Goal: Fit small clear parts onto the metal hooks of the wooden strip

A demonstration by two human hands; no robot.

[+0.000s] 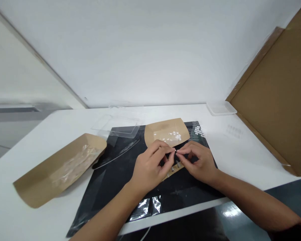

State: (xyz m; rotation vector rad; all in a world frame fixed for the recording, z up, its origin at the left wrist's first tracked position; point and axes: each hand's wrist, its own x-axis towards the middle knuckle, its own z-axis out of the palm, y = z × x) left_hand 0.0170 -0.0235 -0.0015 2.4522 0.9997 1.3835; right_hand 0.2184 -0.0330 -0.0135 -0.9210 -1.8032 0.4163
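My left hand (152,165) and my right hand (199,160) meet over a black mat (120,177), fingertips pinched together on a tiny pale piece (176,151) between them. Under the hands lies a brown card strip (175,167) with several small dark pegs on it. Just beyond the hands sits a brown paper tray (165,130) holding several small white pieces (174,135).
A larger brown paper tray (57,169) with clear plastic bits lies at the left. Clear plastic sheets (117,125) lie at the mat's far edge. A sheet of white dots (200,131) and a clear shallow tray (220,107) sit at right. Cardboard (276,100) leans at right.
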